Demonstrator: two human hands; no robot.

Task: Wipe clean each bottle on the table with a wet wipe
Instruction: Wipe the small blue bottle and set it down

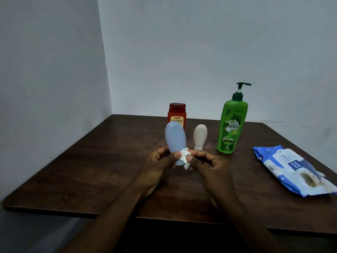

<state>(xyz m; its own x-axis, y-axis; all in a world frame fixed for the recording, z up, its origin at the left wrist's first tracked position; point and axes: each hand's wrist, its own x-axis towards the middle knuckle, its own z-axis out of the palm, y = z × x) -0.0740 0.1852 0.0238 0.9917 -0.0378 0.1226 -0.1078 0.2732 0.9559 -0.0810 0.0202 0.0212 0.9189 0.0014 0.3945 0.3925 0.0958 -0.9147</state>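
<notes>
Both hands: left [156,165] holds blue bottle [175,139]; right [209,167] pinches wipe [184,157] against it.

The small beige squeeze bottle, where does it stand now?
The small beige squeeze bottle stands cap-down at mid-table, between the red bottle and the green pump bottle.

Two bare forearms and hands, nothing worn

The left hand [156,167] and right hand [209,168] show no rings, watch, bracelet or gloves, and both forearms are uncovered (no sleeve edge shows before the near edge of the view). Short nails show on a few fingertips [177,154]. The rest of the person is out of view.
</notes>
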